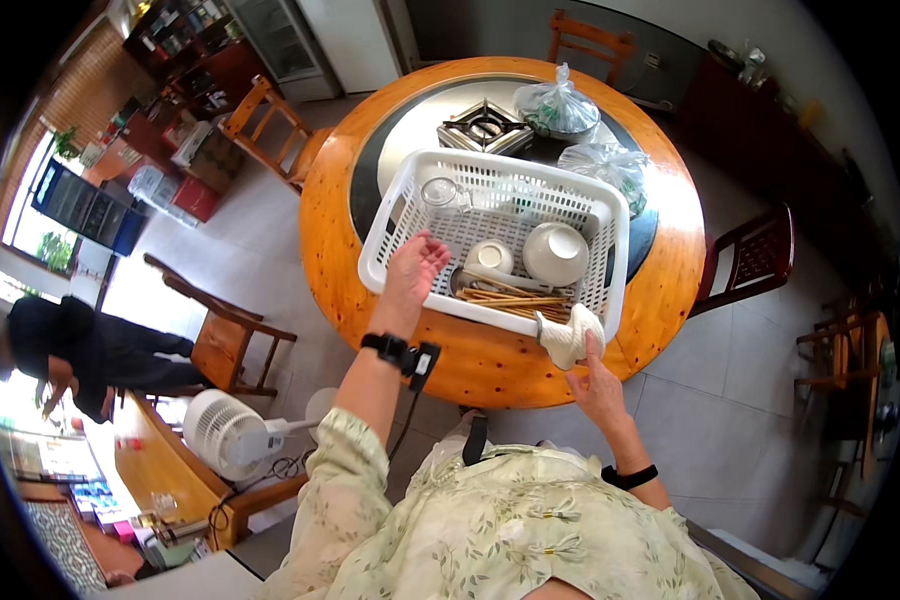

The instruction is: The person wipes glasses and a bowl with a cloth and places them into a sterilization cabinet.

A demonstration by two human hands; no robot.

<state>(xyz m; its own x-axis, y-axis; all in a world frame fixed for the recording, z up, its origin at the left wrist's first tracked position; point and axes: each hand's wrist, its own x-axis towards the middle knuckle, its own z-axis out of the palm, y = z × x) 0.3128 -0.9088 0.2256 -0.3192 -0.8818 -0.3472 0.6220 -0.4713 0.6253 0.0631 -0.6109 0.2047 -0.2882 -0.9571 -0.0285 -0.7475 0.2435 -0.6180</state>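
Observation:
A white plastic basket (pixel 374 252) with slotted walls stands on the round wooden table. Inside it, a glass mug (pixel 439 191) lies at the far left. Two white bowls, a small one (pixel 490 257) and a larger one (pixel 556 253), sit upside down. Several wooden chopsticks (pixel 510 300) lie along the near side. My left hand (pixel 418 266) hovers over the basket's left front part, fingers loosely bent and apart, with nothing in them. At the right front corner, my right hand (pixel 599 388) pinches a bunched white cloth (pixel 568 337) against the rim.
Behind the basket stand a gas stove (pixel 485 128) and two clear plastic bags, one (pixel 558 104) on a dish, the other (pixel 607 168) at the right. Wooden chairs (pixel 270 128) surround the table (pixel 332 290). A white fan (pixel 228 435) and a person (pixel 95 345) are at the left.

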